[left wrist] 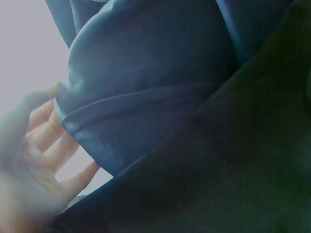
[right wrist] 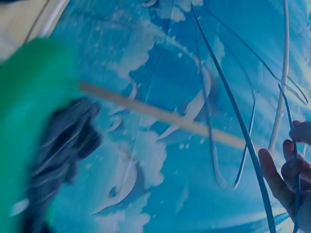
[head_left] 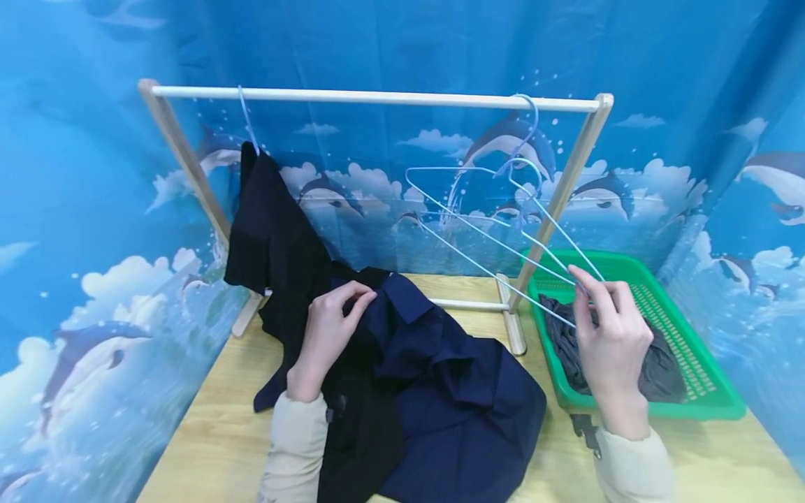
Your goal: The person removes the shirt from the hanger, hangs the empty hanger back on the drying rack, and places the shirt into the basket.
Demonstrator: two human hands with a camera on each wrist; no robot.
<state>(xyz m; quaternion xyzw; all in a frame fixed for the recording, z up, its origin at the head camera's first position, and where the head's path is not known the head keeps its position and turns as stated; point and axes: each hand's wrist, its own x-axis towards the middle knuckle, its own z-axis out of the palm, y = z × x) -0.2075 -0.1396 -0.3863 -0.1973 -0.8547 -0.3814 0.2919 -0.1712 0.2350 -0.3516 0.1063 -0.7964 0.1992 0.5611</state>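
With its thumb and fingers, my left hand [head_left: 330, 328] pinches the edge of a navy collared shirt [head_left: 462, 405] lying crumpled on the table. In the left wrist view the shirt's edge [left wrist: 131, 102] lies between thumb and fingers. My right hand [head_left: 613, 342] grips a light blue wire hanger [head_left: 490, 270] near one end, above the green basket. A second blue hanger [head_left: 536, 117], hooked over the rail, overlaps it. Crossing wires and fingers hide which bars the hand touches. In the right wrist view a wire [right wrist: 294, 162] runs along the fingers.
A wooden rack with a white rail [head_left: 377, 96] stands at the back. Black clothing [head_left: 270, 223] hangs from a hanger at its left; more black cloth [head_left: 361, 440] lies beside the shirt. The green basket [head_left: 711, 391] at right holds dark grey cloth [head_left: 663, 367].
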